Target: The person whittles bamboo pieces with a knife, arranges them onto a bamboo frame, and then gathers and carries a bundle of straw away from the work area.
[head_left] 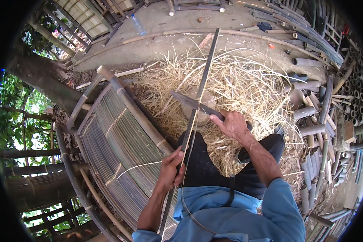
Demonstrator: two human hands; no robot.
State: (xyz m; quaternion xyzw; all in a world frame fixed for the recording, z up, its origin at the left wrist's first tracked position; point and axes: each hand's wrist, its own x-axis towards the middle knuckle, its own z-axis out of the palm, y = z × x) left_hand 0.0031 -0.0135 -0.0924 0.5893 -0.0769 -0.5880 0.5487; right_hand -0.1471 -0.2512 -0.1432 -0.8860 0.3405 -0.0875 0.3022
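Two hands were at work in the head view, the only view to go by. The left hand was closed round a long, dark bamboo strip, fingers curled over it with no visible slack, presumably to keep it from twisting. From that grip the strip ran up and away past the knees, and its near end passed down beside the body, a slant that probably let the person brace so long a piece.

Ahead and to the right of the left grip, the right hand was wrapped firmly about a knife, thumb laid toward the blade, likely for control. The blade crossed the strip, tip out to the left; whether its edge had bitten in could not be told. Below the crossing sat a round wooden block, perhaps there as a rest, though contact was unclear.

Pale shavings spread beyond and around the right grip. A slatted bamboo bench stood just left of the left grip, seemingly set aside to leave the knees room. Cut bamboo pieces lay well right of both grips.
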